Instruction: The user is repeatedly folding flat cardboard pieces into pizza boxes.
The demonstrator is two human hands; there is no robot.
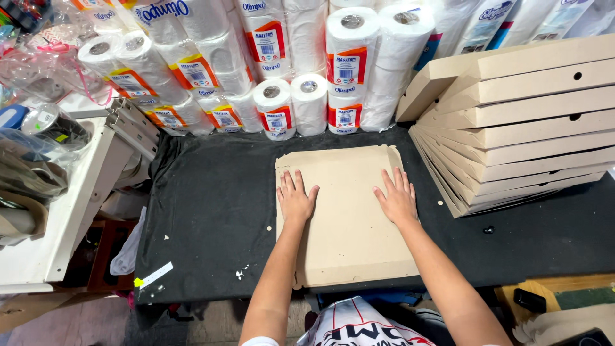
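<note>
Fingers [289, 181] of the left hand [295, 200] lie flat and slightly spread on the flat cardboard sheet [346, 218], gripping nothing, palm pressed down near the sheet's left edge. Going from the left side: a white side cabinet [48, 243] stands beside the desk [211, 211], carrying crumpled plastic bags [32, 170] and a roll of tape [54, 125]. On the desk's black cloth, near the front left corner, lies a small white strip with a yellow tip [152, 275], with a few pale scraps close by. Behind, along the wall, stacks of wrapped white paper rolls [275, 70] with red and orange labels stand and lean. The brown sheet rests in the middle of the desk, its near edge reaching the front rim. The right hand [397, 200] presses flat on the sheet's right part, its fingers [394, 181] likewise spread open and holding nothing; the 2 hands are well apart. Further right, a leaning pile of folded flat cardboard boxes [512, 128] sits on the desk, just beside the sheet.
</note>
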